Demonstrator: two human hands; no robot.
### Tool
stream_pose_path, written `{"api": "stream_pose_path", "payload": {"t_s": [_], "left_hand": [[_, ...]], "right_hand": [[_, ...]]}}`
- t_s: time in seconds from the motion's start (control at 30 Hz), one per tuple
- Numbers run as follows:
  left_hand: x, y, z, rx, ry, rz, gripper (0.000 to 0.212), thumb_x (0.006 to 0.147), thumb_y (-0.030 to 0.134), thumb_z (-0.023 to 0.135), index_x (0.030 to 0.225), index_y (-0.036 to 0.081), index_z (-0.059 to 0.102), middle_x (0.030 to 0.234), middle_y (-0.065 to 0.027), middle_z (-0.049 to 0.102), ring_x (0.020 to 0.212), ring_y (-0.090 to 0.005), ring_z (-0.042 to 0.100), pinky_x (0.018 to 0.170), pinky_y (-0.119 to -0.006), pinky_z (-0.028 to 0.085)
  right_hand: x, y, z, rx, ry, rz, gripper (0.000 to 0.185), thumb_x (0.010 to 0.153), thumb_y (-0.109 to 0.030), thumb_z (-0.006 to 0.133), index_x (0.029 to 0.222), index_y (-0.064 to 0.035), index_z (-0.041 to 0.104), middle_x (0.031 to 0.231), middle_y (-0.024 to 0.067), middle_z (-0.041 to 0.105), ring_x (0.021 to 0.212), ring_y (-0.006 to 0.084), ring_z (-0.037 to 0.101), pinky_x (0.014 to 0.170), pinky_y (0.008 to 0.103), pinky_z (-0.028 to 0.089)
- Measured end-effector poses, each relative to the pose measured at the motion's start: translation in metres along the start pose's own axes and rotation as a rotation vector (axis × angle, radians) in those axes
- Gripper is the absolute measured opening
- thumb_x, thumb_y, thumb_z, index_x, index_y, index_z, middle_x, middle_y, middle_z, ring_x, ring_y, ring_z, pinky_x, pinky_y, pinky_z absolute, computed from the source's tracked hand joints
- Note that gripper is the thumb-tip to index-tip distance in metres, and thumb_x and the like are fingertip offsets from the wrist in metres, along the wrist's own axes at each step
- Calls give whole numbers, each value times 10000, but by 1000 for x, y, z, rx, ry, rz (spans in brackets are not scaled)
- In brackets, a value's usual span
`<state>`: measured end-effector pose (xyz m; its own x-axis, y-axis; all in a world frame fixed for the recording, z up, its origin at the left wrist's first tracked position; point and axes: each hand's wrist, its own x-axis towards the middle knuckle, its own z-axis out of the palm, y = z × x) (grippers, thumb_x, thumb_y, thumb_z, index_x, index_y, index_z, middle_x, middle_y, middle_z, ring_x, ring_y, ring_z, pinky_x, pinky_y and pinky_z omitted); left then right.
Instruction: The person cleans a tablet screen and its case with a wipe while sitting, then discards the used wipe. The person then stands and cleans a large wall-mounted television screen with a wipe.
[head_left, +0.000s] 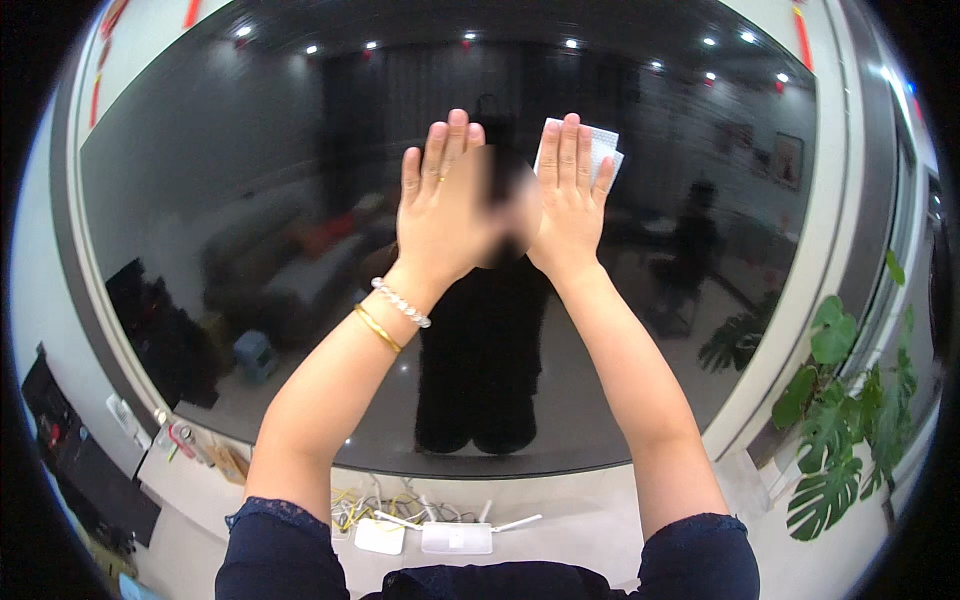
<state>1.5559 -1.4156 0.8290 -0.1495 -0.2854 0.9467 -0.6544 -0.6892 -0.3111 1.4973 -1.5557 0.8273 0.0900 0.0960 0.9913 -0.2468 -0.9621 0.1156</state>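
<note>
A large, glossy black television screen (480, 360) fills the view before me and reflects the room. My right hand (570, 210) is raised with the palm towards the glass, fingers stretched upward. Under its fingers lies a folded white textured wipe (609, 154), its corners showing past the fingertips. Beside it, my left hand (439, 202) is also raised flat towards the screen, fingers slightly apart, with nothing seen in it. Whether its palm touches the glass I cannot tell. A blurred patch hides both thumbs' area. A beaded bracelet (401, 302) and a gold bangle (377, 328) circle my left wrist.
Below the screen, a white router (457, 538) with antennas and a smaller white box (379, 536) sit on a pale cabinet top (585, 517) among tangled cables (360, 506). A monstera plant (825, 442) stands at the right. Small items (184, 441) lie at the left end.
</note>
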Motion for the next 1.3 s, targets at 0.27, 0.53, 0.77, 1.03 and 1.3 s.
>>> {"api": "stream_pose_path", "payload": {"t_s": [0.27, 0.53, 0.77, 1.03, 1.3], "left_hand": [[-56, -147, -53, 69, -48, -71, 829, 876, 610, 224, 1422, -5, 124, 1496, -169, 59, 1393, -276, 5, 1098, -428, -58], [-124, -293, -102, 46, -53, -124, 821, 886, 603, 199, 1417, -19, 131, 1494, -177, 68, 1392, -286, 6, 1094, -430, -64], [-168, -390, -130, 147, -40, -162, 744, 921, 529, 204, 1419, -18, 119, 1496, -175, 43, 1392, -273, -28, 1096, -417, -73], [-217, -482, -148, 214, -67, -227, 786, 901, 587, 191, 1426, 8, 110, 1502, -147, 44, 1393, -259, -20, 1101, -408, -53], [-272, -499, -147, 111, -88, -261, 778, 901, 576, 225, 1426, 11, 120, 1500, -148, 68, 1394, -257, 14, 1107, -404, -23]], "right_hand": [[24, -178, 39, -39, -4, -76, 728, 819, -324, 447, 1416, -1, 182, 1497, 161, 94, 1396, 261, 58, 1090, 482, -47], [37, -341, 72, 59, -54, -138, 758, 798, -349, 466, 1415, -5, 191, 1497, 150, 111, 1396, 254, 67, 1087, 493, -42], [54, -454, 98, 127, -55, -216, 723, 826, -353, 455, 1414, -16, 205, 1498, 145, 104, 1395, 254, 60, 1099, 478, -6], [78, -535, 120, 153, -43, -303, 691, 841, -354, 425, 1425, -61, 200, 1504, 105, 105, 1396, 218, 63, 1108, 456, 21], [23, -557, 121, 284, -169, -560, 660, 798, -338, 467, 1374, -48, 326, 1465, 97, 247, 1368, 205, 187, 1106, 425, 82]]}}
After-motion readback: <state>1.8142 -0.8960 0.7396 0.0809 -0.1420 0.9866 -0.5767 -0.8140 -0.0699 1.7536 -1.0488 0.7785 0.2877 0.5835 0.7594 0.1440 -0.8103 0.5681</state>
